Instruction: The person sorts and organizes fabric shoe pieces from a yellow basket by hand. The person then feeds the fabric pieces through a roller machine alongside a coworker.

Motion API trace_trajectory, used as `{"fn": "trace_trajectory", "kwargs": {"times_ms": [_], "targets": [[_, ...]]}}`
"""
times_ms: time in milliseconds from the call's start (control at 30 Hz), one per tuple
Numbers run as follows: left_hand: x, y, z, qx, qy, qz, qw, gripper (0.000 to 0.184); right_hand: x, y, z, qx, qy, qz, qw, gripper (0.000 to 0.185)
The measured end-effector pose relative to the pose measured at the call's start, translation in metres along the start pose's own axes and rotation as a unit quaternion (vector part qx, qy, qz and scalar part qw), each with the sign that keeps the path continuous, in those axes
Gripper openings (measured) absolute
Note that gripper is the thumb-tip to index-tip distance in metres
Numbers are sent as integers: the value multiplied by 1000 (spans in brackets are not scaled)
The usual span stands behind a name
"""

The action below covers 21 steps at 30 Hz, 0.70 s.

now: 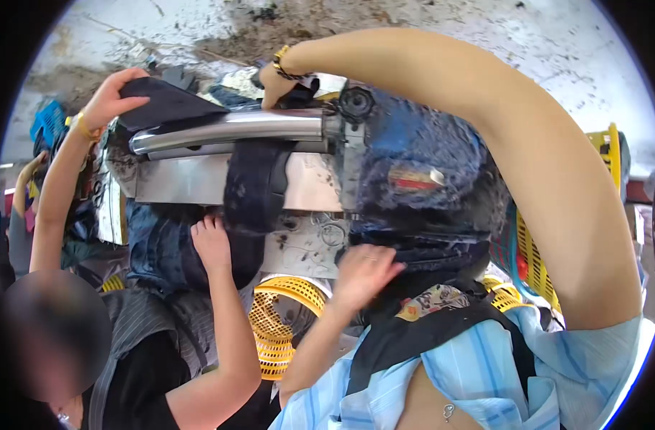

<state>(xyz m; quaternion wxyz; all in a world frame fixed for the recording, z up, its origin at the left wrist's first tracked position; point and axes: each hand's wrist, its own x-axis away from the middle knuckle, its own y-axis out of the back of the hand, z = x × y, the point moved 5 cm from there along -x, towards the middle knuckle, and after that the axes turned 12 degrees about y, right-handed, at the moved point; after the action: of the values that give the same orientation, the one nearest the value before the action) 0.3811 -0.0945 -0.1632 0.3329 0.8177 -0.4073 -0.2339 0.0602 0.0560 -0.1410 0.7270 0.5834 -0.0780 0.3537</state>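
Note:
My right hand [274,85] reaches over the far side of a machine with shiny metal rollers [231,130]. It is closed on dark cloth [302,93] bunched behind the rollers; some fingers are hidden. Nearer me, my left hand [367,274] is slightly blurred, with thumb and fingers apart, beside dark folded cloth [435,251] on the machine's front. A dark fabric strip [256,183] hangs from the rollers over the metal plate. At left, a co-worker's hand [120,100] holds up black cloth [166,104], while that person's other hand [213,240] rests on dark denim [159,247].
A lint-covered blue machine housing [421,147] stands right of the rollers. Below the machine is a yellow plastic basket [288,287], with another yellow basket [535,265] at right. The co-worker sits close on my left. Dirt and lint litter the white floor [557,43].

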Motion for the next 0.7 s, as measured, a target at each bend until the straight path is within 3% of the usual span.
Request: {"fn": "trace_trajectory", "kwargs": {"times_ms": [133,200,233,267,300,367,433,533,567,600,667,700], "targets": [[2,-61,-32,-82,-64,70,992,47,31,8,0,12,-46,-86,995,54],[-3,-68,-44,-94,-133,56,985,41,39,36,14,33,-53,-155,986,47],[-2,-72,-48,-114,-168,46,978,36,56,45,30,104,-80,-102,986,42],[0,-73,-51,-107,-192,26,975,26,76,63,44,123,-73,-173,975,40],[0,-76,-50,-99,-197,55,974,22,91,78,53,139,-64,-241,959,38],[4,-83,-47,-48,-211,96,972,14,90,89,47,191,-41,-222,955,40],[0,-51,-52,11,-193,40,980,11,88,102,33,190,-31,-273,942,42],[3,25,-30,48,-77,-65,994,13,98,117,11,177,-51,-197,963,42],[5,53,-17,47,16,-72,996,17,85,116,-17,134,-56,-281,949,42],[7,80,-4,46,108,-80,990,21,83,120,-31,115,-64,-289,948,42],[11,120,23,94,306,-93,943,23,82,118,-53,111,-71,-336,933,42],[15,128,36,158,359,-141,909,22,82,115,-64,125,-70,-376,916,42]]}}
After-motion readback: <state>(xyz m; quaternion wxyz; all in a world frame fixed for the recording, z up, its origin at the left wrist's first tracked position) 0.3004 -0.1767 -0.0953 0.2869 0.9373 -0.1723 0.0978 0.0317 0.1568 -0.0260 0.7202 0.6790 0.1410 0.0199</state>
